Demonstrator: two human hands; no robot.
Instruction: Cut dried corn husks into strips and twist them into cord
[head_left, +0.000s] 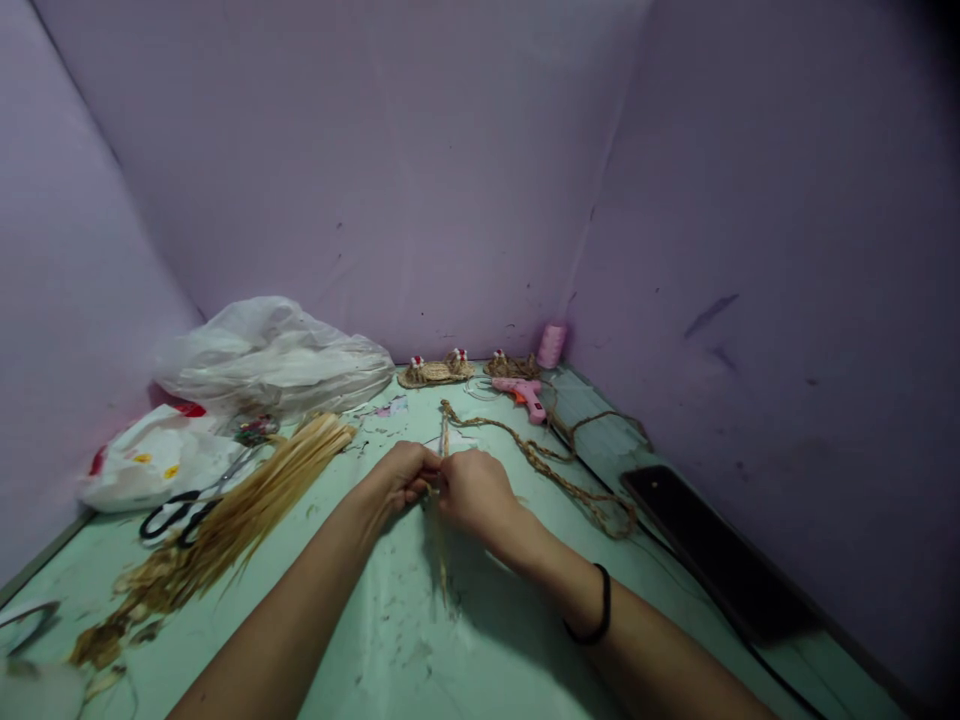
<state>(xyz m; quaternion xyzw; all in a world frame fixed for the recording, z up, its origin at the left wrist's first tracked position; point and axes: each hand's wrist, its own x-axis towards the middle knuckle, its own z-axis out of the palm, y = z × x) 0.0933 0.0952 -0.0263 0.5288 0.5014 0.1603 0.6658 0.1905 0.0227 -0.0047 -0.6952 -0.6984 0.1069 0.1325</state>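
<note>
My left hand [407, 478] and my right hand [474, 490] meet at the middle of the green table [375, 650]. Both have their fingers closed on a thin braid of plant fibre [445, 437], whose upper part sticks up beyond my knuckles. Loose fibre ends [442, 575] hang below the hands toward me. A long twisted brown cord [534, 455] starts near the braid's top and runs right across the table. Whether the cord and the braid are joined, I cannot tell. A black band circles my right wrist.
Left lie a bundle of dry straw [262, 495], black-handled scissors [171, 518], a white bag [161, 460] and a clear plastic bag [277, 350]. Behind are woven pieces [436, 373], a pink glue gun [525, 395] and a pink spool [551, 345]. A dark flat object [712, 550] lies right, beside a black cable.
</note>
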